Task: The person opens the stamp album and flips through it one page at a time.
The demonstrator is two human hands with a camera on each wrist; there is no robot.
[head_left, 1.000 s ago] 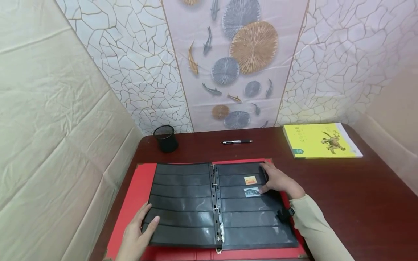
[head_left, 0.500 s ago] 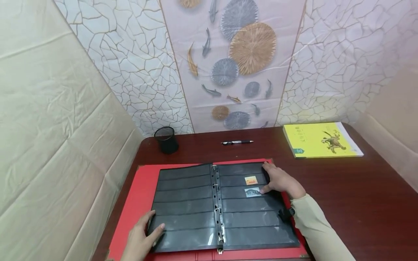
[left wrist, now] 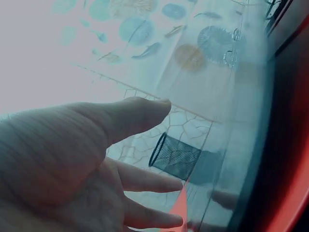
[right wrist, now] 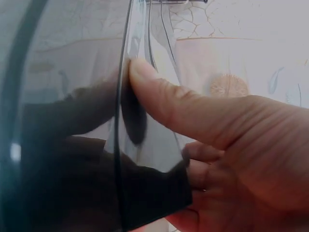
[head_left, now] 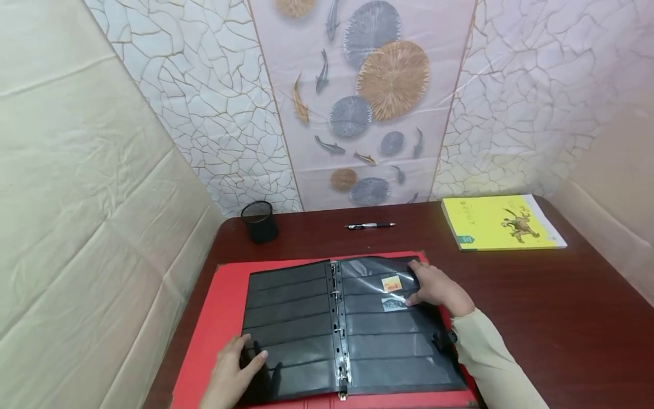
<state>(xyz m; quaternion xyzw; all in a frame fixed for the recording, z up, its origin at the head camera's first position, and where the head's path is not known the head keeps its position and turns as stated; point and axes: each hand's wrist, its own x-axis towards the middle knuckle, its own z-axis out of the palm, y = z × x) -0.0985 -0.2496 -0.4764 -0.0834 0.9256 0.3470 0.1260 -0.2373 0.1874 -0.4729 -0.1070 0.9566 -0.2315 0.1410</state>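
Observation:
A red stamp album [head_left: 217, 307] lies spread open in the head view, with black pocket pages on metal rings [head_left: 335, 328]. My right hand [head_left: 439, 288] pinches the outer edge of the right page [head_left: 393, 346], thumb on its face and fingers behind, as the right wrist view shows. Beside that thumb are an orange-yellow stamp [head_left: 392, 283] and a grey-blue stamp [head_left: 393, 304], the latter partly covered. My left hand [head_left: 230, 369] is at the lower outer edge of the left page [head_left: 291, 309], its thumb and fingers extended and mirrored in the glossy surface [left wrist: 224, 199].
A black mesh pen cup [head_left: 260, 224] stands at the back left of the dark wood table [head_left: 562, 318]. Behind the album lies a pen [head_left: 370, 225]. At the back right is a yellow book [head_left: 501, 222]. Patterned cloth hangs behind the table.
My left hand has shifted right and down, and the left page's outer edge has tilted with it. Bright glare now crosses the top of the right page, which bows slightly. My right hand keeps its grip.

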